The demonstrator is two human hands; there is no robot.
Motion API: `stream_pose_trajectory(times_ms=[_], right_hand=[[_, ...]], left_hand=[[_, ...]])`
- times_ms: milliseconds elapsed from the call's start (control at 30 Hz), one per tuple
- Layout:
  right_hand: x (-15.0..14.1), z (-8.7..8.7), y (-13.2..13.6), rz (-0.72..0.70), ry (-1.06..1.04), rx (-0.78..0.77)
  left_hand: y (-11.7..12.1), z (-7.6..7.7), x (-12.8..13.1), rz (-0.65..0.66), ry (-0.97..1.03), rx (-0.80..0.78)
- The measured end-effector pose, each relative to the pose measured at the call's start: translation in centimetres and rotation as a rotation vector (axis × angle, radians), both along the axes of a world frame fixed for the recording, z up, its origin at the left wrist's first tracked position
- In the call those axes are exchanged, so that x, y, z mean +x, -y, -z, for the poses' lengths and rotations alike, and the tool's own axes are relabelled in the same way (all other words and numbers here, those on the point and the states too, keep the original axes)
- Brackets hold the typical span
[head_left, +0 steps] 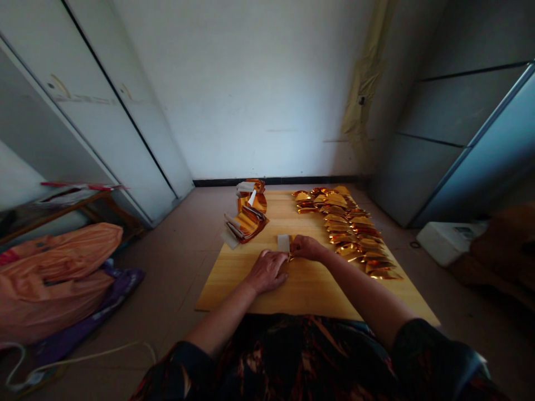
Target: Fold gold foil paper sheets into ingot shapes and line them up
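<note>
A small sheet of foil paper (283,243), pale on the visible face and gold along its right edge, lies on the wooden board in front of me. My left hand (266,271) rests flat on the board, fingers stretched out and thumb apart, with its fingertips at the sheet's near edge. Curled fingers of my right hand (308,248) pinch the sheet's gold right side. Those fingers hide part of the paper.
The wooden board (309,295) lies low before me. Loose stacks of gold foil sheets (247,224) sit at its far left. Rows of folded gold foil pieces (336,225) cover its right side. Cabinets stand left and right, with orange cloth (62,273) at the left.
</note>
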State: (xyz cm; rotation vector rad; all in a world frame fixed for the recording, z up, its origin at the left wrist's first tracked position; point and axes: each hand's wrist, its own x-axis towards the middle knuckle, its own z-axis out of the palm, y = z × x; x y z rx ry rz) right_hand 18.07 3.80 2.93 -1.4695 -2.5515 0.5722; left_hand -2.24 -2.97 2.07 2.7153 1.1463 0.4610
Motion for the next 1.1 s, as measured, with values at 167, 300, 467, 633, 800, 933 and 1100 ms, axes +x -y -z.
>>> stream_pose_trajectory(times_ms=[167, 300, 467, 633, 800, 933, 1100], right_hand=[[-0.3, -0.3, 0.0, 0.008, 0.04, -0.005], [-0.4, -0.5, 0.1, 0.013, 0.038, -0.005], [-0.1, -0.3, 0.0, 0.03, -0.065, -0.028], [0.4, 0.1, -0.1, 0.037, -0.177, -0.047], [0.1, 0.0, 0.1, 0.064, -0.167, -0.029], [-0.3, 0.1, 0.3, 0.148, -0.125, -0.023], [0.1, 0.7, -0.1, 0.158, -0.191, -0.056]], left_hand=[[0.0, 0.3, -0.1, 0.029, -0.028, 0.014], [0.0, 0.2, 0.0, 0.02, -0.058, 0.022], [0.0, -0.1, 0.2, 0.009, -0.085, 0.031], [0.1, -0.2, 0.4, 0.007, -0.093, 0.06], [0.3, -0.2, 0.9, 0.005, -0.114, 0.092], [0.6, -0.4, 1.1, -0.012, -0.126, 0.099], [0.8, -0.7, 1.4, -0.015, -0.134, 0.099]])
